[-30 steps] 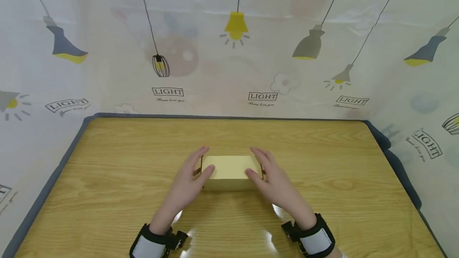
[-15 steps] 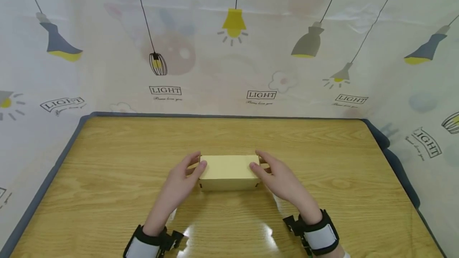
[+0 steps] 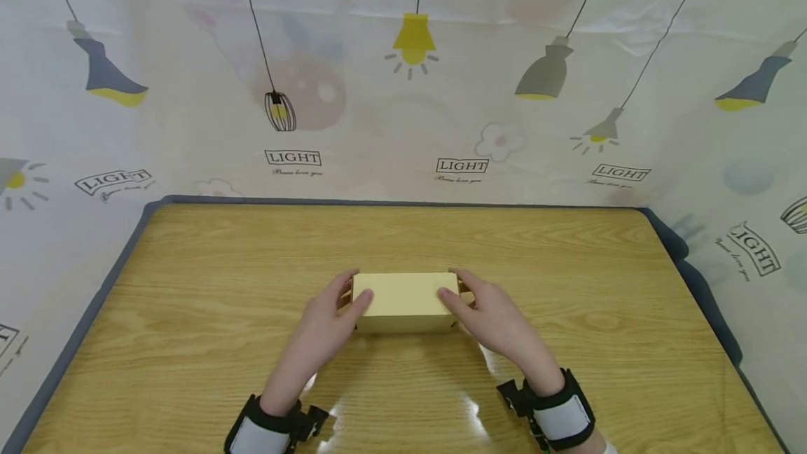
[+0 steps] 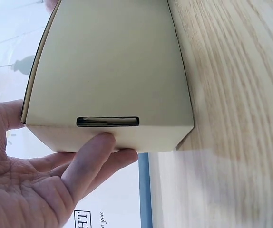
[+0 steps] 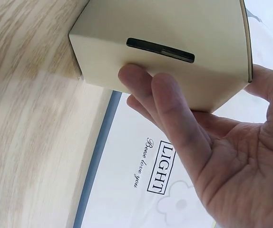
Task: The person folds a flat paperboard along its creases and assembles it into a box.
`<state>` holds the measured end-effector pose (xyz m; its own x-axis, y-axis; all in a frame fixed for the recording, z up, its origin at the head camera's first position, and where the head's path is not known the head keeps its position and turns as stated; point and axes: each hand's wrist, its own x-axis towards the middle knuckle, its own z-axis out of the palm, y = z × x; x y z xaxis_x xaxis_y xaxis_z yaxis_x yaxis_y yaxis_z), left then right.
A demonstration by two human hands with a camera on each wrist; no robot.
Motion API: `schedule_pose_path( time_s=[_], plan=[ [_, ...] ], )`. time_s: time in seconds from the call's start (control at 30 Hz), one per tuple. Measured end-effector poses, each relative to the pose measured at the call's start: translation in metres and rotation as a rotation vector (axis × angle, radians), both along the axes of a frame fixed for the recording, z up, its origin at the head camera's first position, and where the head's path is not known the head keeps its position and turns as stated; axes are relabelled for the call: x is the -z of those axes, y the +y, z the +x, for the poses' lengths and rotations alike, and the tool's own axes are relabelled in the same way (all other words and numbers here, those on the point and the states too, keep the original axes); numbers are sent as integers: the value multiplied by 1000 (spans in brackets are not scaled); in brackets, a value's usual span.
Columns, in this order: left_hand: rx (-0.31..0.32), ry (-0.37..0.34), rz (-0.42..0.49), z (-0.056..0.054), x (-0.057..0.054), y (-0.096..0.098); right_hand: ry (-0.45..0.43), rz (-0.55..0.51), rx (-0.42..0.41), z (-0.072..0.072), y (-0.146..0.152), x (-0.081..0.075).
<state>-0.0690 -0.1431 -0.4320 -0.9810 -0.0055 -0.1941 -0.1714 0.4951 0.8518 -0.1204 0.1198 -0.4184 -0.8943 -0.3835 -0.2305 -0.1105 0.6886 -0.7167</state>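
Observation:
A pale yellow cardboard box (image 3: 403, 294) lies lengthwise across the middle of the wooden table, its lid down. My left hand (image 3: 330, 314) holds its left end, thumb on the top face and fingers along the end side. At the opposite end my right hand (image 3: 488, 307) grips in the same way. The left wrist view shows a narrow dark slot (image 4: 108, 121) at the box's corner edge, with fingertips just beside it. A similar dark slot (image 5: 160, 50) appears near the right fingers. The underside of the box is hidden.
Under the box is a wood-grain table (image 3: 403, 237) with a dark grey edge (image 3: 403, 203) at the back. White curtains (image 3: 378, 118) printed with lamps rise behind and at both sides. Each wrist wears a black strap (image 3: 561, 408) with a camera.
Both hands, at first spread loosely about the box, have closed in on its ends, and the fingers now wrap them. The box stays nearly in place; the head view shifts slightly.

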Motion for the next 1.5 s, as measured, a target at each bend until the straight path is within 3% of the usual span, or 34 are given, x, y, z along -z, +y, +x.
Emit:
schedule_pose_path(
  time_s=[0.53,0.77,1.03,1.3,1.5],
  plan=[
    [9,5,12,2,1,-3,35,-4,-5,2,-6,4],
    [-22,54,-2,4,-2,0,105,-27,-26,8,-11,4],
    [-60,91,-2,2,-1,2,144,-72,10,7,-16,11],
    [-41,113,25,2,1,1,128,-87,40,7,-16,9],
    [-9,140,-4,1,3,-2,109,-92,43,8,-15,8]
  ],
)
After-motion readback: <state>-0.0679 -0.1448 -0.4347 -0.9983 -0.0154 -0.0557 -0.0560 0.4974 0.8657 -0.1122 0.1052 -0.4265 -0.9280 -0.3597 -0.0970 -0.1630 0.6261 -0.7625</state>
